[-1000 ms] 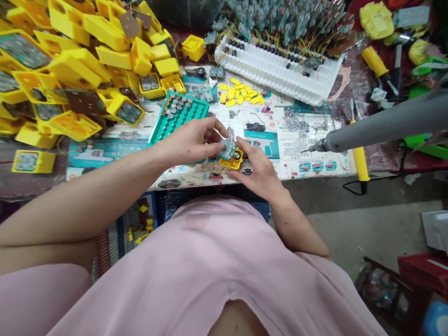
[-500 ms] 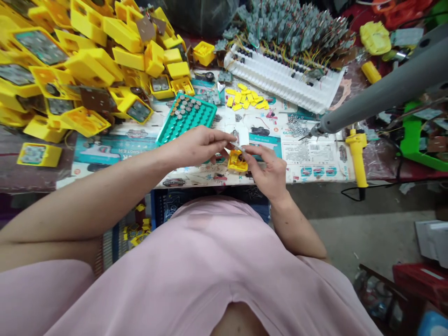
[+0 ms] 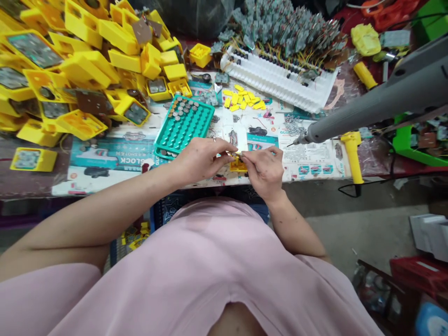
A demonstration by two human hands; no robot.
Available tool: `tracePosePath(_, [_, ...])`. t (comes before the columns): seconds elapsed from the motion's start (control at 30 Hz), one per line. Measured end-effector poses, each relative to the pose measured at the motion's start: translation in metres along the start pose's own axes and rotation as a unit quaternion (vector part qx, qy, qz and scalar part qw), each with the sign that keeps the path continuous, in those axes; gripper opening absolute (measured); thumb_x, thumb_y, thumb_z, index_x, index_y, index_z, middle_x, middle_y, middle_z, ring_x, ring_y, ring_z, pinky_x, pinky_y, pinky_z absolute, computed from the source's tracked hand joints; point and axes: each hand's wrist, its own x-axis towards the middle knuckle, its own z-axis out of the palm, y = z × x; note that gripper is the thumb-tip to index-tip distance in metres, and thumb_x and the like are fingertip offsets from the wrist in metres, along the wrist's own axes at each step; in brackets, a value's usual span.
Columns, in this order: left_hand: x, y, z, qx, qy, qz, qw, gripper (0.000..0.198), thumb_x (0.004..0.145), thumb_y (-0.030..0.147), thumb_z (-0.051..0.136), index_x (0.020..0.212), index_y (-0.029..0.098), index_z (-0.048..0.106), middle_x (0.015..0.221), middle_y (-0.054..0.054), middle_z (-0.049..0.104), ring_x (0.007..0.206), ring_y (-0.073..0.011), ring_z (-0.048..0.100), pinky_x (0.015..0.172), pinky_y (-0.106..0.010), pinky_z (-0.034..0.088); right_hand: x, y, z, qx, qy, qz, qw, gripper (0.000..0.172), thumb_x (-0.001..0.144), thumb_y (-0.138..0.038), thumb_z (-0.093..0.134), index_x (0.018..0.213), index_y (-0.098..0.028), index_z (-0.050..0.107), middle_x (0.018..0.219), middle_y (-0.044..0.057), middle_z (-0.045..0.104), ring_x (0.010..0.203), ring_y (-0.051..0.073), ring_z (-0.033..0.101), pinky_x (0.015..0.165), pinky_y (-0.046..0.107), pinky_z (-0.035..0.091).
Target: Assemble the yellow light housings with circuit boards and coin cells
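Observation:
My left hand (image 3: 201, 158) and my right hand (image 3: 265, 169) meet over a small yellow plastic housing (image 3: 238, 164) near the table's front edge. Both hands are closed in a pinch on it. A small circuit board seen earlier between the fingers is now mostly hidden by them. Just behind my left hand lies a teal tray (image 3: 184, 125) holding several button cells at its far end.
A big heap of yellow housings (image 3: 80, 65) fills the back left. A white rack with wired circuit boards (image 3: 280, 74) stands at the back. Loose yellow clips (image 3: 243, 99) lie mid-table. A grey electric screwdriver (image 3: 367, 112) hangs at right, above a yellow-handled tool (image 3: 352, 154).
The hands have drawn closer together and lower over the yellow housing, and the small circuit board went from held above it to pressed down between the fingers. The view shifted slightly.

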Motion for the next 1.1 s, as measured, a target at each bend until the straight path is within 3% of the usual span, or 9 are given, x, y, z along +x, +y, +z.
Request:
tracePosePath(0.2, [-0.010,-0.001,0.006,0.019,0.034,0.051,0.998,0.024,0.093,0.020,0.053,0.110,0.017,0.070,0.099,-0.004,0.079,0.088,-0.0146,0.075,0.078,-0.021,0.056,-0.004,0.001,-0.003,-0.019,0.023,-0.067,0.997,0.011,0.092,-0.016,0.064,0.103,-0.019,0.064,0.089,0.000,0.078,0.079,0.012,0.069,0.087,0.033,0.042])
tracePosePath(0.4, [-0.013,-0.001,0.006,-0.024,0.058,0.063,0.996,0.030,0.091,0.017,0.057,0.120,0.016,0.062,0.112,-0.006,0.076,0.088,-0.0118,0.075,0.080,-0.019,0.057,-0.004,0.002,-0.004,-0.047,-0.035,-0.028,0.998,0.014,0.096,-0.026,0.058,0.103,-0.022,0.069,0.092,0.002,0.075,0.085,0.014,0.064,0.088,0.035,0.039])
tracePosePath(0.6, [-0.014,0.002,0.009,-0.048,0.057,0.052,0.996,0.025,0.092,0.019,0.056,0.117,0.016,0.059,0.111,-0.007,0.076,0.090,-0.0117,0.075,0.080,-0.019,0.057,-0.007,0.001,-0.001,-0.060,-0.025,-0.008,0.998,0.014,0.094,-0.028,0.059,0.091,-0.028,0.072,0.089,-0.001,0.074,0.083,0.017,0.059,0.085,0.038,0.039])
tracePosePath(0.9, [-0.018,0.003,0.007,-0.039,0.042,0.022,0.998,0.029,0.092,0.023,0.055,0.119,0.019,0.063,0.112,-0.007,0.076,0.092,-0.0155,0.075,0.083,-0.024,0.059,-0.006,0.000,-0.002,-0.077,-0.022,-0.012,0.997,0.013,0.095,-0.030,0.060,0.100,-0.027,0.071,0.092,0.000,0.076,0.084,0.017,0.062,0.084,0.038,0.038])
tracePosePath(1.1, [-0.018,0.002,0.009,-0.013,0.057,0.047,0.997,0.027,0.094,0.024,0.053,0.118,0.018,0.065,0.111,-0.006,0.077,0.094,-0.0156,0.076,0.082,-0.023,0.059,-0.007,0.000,-0.003,-0.069,0.014,-0.029,0.997,0.010,0.093,-0.028,0.063,0.101,-0.026,0.069,0.091,-0.002,0.076,0.082,0.015,0.063,0.085,0.036,0.040])
